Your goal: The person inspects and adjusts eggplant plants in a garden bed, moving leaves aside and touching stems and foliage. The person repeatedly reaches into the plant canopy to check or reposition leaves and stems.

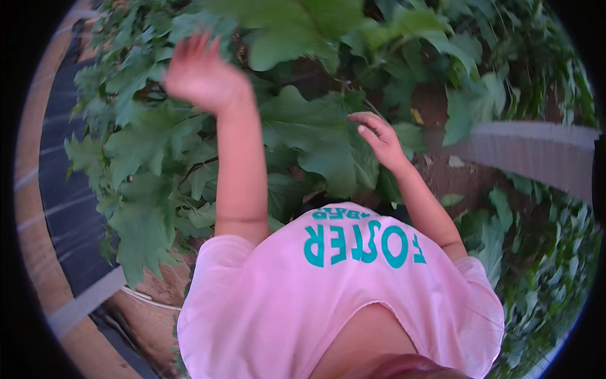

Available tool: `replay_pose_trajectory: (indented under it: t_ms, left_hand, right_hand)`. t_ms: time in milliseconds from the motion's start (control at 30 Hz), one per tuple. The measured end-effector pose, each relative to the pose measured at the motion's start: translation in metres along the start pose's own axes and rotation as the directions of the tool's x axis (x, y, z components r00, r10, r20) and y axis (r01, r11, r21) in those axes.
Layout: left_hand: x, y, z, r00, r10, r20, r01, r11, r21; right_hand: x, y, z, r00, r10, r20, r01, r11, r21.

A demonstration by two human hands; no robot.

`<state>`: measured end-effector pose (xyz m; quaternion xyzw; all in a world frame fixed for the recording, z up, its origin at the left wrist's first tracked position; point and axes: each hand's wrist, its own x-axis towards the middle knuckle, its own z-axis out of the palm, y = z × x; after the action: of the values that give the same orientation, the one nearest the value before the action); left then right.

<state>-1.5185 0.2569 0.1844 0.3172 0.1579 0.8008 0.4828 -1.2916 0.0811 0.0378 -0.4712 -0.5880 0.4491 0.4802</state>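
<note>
My left hand (206, 71) is raised above the foliage on the left, blurred, with its fingers apart and nothing in it. Below and around it grow broad, lobed leaves (147, 137) that look like those of an eggplant plant. A large leaf (307, 128) spreads between my two arms. At its right side is my right hand (378, 139), lower and closer to my body, with bent fingers and the thumb apart from them. Nothing shows in its grasp; whether the fingertips touch the leaf I cannot tell. A thin stem (371, 106) rises just behind that hand.
Black ground sheeting (66, 156) runs down the left side beside a brown strip (31, 175). A pale thin hose or pipe (151, 301) lies on soil at lower left. A greyish band (535, 151) crosses at right over bare soil (431, 104). More foliage (544, 275) grows at lower right.
</note>
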Motion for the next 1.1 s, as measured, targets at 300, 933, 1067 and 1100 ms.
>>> replay_pose_trajectory:
  t_ms: [300, 933, 1067, 1100]
  left_hand:
    - [-0.284, -0.100, 0.005, 0.500, -0.652, 0.570, -0.112, 0.604, 0.789]
    - [-0.403, -0.359, -0.294, 0.469, -0.691, -0.549, 0.822, 0.114, 0.558]
    - [-0.422, -0.447, -0.385, 0.629, -0.552, -0.548, 0.534, -0.206, 0.820]
    - [-0.404, -0.469, -0.355, 0.657, -0.447, -0.606, 0.412, -0.461, 0.786]
  right_hand:
    - [-0.118, 0.123, 0.035, 0.983, 0.018, 0.183, 0.046, 0.940, -0.339]
    - [-0.330, 0.329, 0.035, 0.665, 0.742, -0.082, -0.741, 0.669, 0.047]
    - [-0.355, 0.377, 0.061, 0.526, 0.850, -0.034, -0.848, 0.527, 0.058]
    - [-0.357, 0.388, 0.063, 0.493, 0.870, -0.022, -0.861, 0.492, 0.131]
